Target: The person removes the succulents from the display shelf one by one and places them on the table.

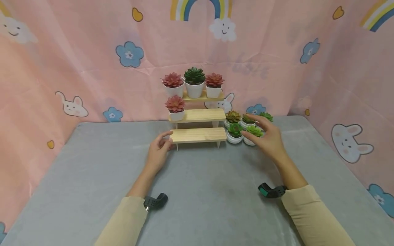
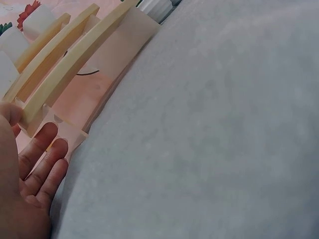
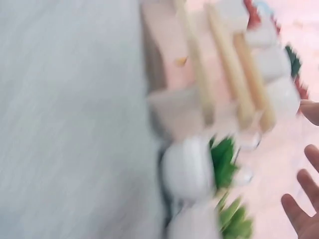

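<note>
A three-tier wooden stand (image 1: 198,135) with clear supports stands at the table's far side. My left hand (image 1: 158,152) holds the left end of its lowest step; in the left wrist view the thumb lies at the step's end (image 2: 32,119) and the other fingers (image 2: 50,184) extend beside the support. On the top step sit a dark green succulent (image 1: 194,82) and two pink ones in white pots. Another pink succulent (image 1: 176,108) is on the middle step's left end. My right hand (image 1: 271,140) hovers, thumb and fingers spread, over several small potted succulents (image 1: 235,133) right of the stand.
A grey cloth covers the table (image 1: 203,205). Behind and at both sides hangs a pink curtain (image 1: 92,68) with rainbows, rabbits and flowers. The small pots stand close together against the stand's right side.
</note>
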A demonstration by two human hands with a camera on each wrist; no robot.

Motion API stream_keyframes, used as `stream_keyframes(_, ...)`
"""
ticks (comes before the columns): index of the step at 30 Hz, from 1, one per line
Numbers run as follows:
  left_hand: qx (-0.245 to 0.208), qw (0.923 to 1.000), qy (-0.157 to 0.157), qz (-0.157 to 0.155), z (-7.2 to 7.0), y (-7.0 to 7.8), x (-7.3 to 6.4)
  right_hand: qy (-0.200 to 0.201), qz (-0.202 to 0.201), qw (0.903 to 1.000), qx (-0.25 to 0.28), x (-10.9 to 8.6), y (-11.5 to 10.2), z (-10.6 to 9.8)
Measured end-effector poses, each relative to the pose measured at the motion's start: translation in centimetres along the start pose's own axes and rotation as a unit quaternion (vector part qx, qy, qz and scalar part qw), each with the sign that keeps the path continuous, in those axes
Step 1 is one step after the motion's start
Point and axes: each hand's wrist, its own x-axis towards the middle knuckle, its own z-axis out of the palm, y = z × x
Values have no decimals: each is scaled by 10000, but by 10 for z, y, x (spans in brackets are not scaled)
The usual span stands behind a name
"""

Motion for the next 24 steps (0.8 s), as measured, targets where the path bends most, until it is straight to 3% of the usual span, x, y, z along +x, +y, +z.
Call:
stream_keyframes(10, -73, 10000, 7, 46, 0, -1, 0, -1193, -197, 9906, 637, 36, -62, 22)
stream_keyframes(18, -110, 9999, 28, 35, -3, 0, 1, -1518, -458, 9831, 912, 66, -86, 63)
stream_keyframes(24, -61, 10000, 30, 32, 0, -11, 5, -1760, -685, 9770, 989, 79, -90, 93)
